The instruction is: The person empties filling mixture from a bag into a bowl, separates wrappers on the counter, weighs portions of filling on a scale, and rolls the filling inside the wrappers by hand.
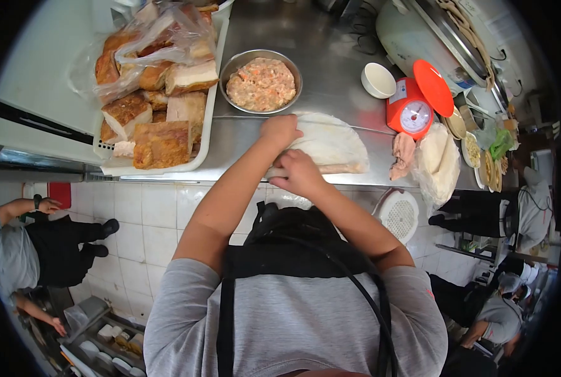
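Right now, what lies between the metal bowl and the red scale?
In the head view, a small white bowl stands beside the red scale; from there to the metal bowl, bare counter.

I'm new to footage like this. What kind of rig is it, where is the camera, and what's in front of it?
There is no machine: a person is working bare-handed. The single picture comes from a camera worn on their head, looking forward and down, so their grey shirt fills the bottom.

The left hand and right hand are at the left end of a pale, thin sheet; how firm their grip is, I can't tell. The sheet lies on a metal counter, with a metal bowl of minced filling, browned meat slabs and a red scale around it.
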### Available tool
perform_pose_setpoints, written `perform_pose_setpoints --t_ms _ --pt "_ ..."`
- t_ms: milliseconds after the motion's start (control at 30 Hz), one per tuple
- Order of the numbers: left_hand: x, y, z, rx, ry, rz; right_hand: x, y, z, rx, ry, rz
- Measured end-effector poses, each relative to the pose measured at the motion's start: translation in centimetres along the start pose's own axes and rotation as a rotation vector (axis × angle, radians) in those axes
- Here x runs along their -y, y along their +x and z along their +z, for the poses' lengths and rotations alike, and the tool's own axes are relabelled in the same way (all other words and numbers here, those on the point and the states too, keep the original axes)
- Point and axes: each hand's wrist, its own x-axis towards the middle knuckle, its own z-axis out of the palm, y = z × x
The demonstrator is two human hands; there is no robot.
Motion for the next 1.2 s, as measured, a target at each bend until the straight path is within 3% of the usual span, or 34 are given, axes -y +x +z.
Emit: perform_pose_setpoints --t_ms 200,267,367,467,667,867,1067,1200 --pt "-1.5 0.0 0.3 -0.066 0.109 -0.005 -2.6 -2.8 -1.9 -0.12 -0.043 -0.064" --pt "-2.6 0.5 1.9 -0.163 0.111 0.028 -4.1 -3.7 -3.7 -0.058 -0.066 0.035" --pt "-3.9 1.2 2.6 -0.317 0.1 0.293 -5.5 -4.1 -4.2 -0.021 -0.012 0.019" --pt "-3.9 2.0 2.9 -0.298 0.099 0.284 -5.8 -4.7 -3.4 -0.095 -0.003 -0.014" --pt "-3.7 2.2 3.0 -0.309 0.059 0.297 -5.5 -4.1 -4.3 -0.005 0.036 -0.015" --pt "-3.4 2.4 3.5 -0.373 0.063 0.319 -5.8 -4.3 -2.5 -0.052 0.077 -0.079" --pt "-6.4 2.8 2.7 -0.304 0.159 0.237 -8.1 -6.6 -7.3 0.047 -0.06 0.077" --pt "-7.4 4.0 4.4 -0.32 0.067 0.228 -9.3 -7.5 -6.4 -0.036 0.005 0.03"
